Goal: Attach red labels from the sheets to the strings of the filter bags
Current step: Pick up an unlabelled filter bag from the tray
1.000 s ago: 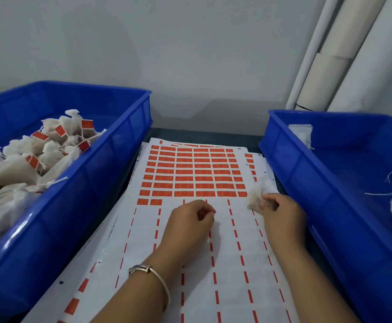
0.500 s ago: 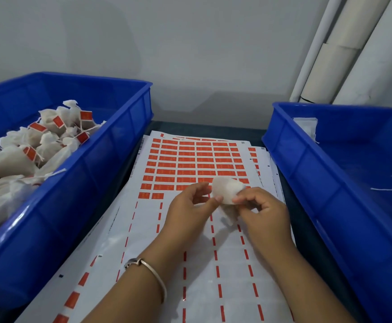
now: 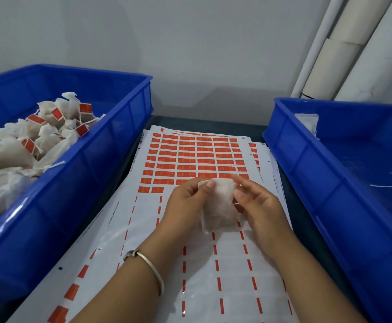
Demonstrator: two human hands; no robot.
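Both hands grasp one unlabelled filter bag, left hand and right hand pinching it; labelled bags fill the bin left of them; red labels remain beyond.

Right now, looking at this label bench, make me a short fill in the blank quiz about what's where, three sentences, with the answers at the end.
1. Both hands, left hand and right hand, hold one white ____ above the label sheet.
2. The filter bags that already carry red labels lie in the bin on the person's ____.
3. A metal bracelet sits on the ____ wrist.

Answers: filter bag; left; left
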